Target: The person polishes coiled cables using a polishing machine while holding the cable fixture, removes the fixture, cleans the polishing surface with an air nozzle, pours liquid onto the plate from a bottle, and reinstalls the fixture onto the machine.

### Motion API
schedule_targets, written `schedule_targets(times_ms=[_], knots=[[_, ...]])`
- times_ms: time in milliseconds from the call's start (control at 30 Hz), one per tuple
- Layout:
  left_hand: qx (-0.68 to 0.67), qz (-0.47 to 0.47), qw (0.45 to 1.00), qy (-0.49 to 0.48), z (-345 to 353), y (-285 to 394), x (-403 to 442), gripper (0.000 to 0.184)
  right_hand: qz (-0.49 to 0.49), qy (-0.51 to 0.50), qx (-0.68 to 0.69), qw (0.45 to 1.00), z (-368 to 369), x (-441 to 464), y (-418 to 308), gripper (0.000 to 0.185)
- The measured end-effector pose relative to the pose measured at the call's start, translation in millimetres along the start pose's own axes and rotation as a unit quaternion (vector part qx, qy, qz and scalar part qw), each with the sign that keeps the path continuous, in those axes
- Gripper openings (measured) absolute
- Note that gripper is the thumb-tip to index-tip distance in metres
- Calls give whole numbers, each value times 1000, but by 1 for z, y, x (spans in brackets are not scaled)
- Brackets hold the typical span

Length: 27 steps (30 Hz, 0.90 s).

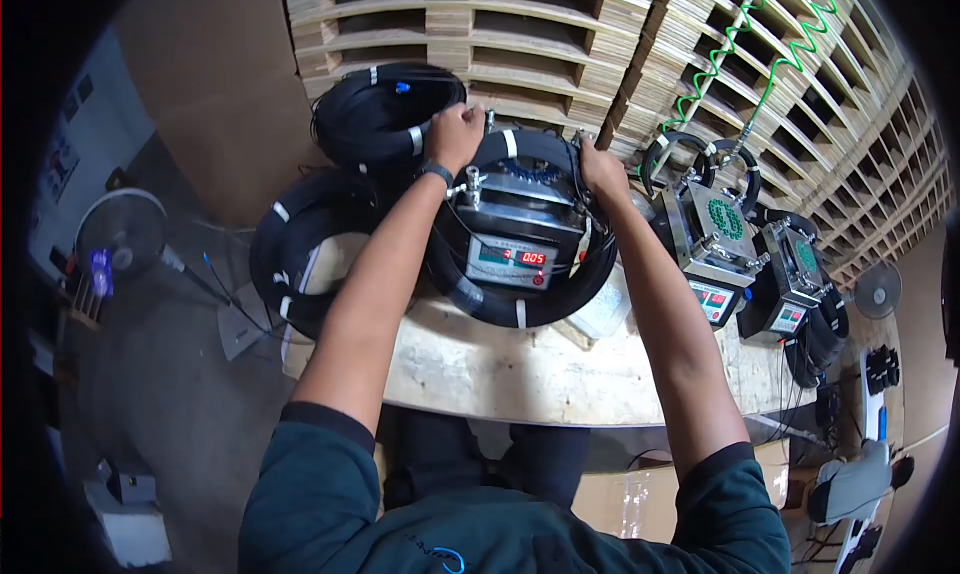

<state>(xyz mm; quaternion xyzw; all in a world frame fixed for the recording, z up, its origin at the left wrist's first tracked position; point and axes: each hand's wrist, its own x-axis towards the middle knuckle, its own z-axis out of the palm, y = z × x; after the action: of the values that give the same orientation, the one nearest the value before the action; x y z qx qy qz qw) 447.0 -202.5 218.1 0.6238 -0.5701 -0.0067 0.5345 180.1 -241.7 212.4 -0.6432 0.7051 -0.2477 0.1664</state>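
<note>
"How's the light?"
"Fairly bright on the worktop [520, 379]; dimmer on the floor [160, 394] past its left edge."
"Any distortion?"
"Strong: pallets [452, 24] behind the back edge bow, and black swallows the frame's corners."

From where I sit I can read a red 0.05, with a 3 to its left, on the nearest machine's display panel [512, 262], but the middle display [712, 300], far display [789, 319] and shirt [470, 536] lettering defeat me.

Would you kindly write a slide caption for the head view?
Left hand and right hand near a black coil around a machine.
</note>
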Motion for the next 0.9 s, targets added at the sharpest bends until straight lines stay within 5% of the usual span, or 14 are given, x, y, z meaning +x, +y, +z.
schedule_targets(times_ms=[267, 500, 733, 900], knots=[[-6, 28, 1000, 6, -2, 3, 0, 43, 12, -12, 45, 999, -16, -19, -16, 84], [47, -64, 979, -186, 1, -6, 10, 62, 44, -19, 49, 998, -17, -23, -19, 81], [54, -73, 963, -254, 9, -23, 19, 62, 40, -29, 37, 998, -16, -16, -16, 85], [-20, -78, 975, -207, 16, -33, 20, 49, -9, -61, 67, 996, -9, -4, -10, 89]])
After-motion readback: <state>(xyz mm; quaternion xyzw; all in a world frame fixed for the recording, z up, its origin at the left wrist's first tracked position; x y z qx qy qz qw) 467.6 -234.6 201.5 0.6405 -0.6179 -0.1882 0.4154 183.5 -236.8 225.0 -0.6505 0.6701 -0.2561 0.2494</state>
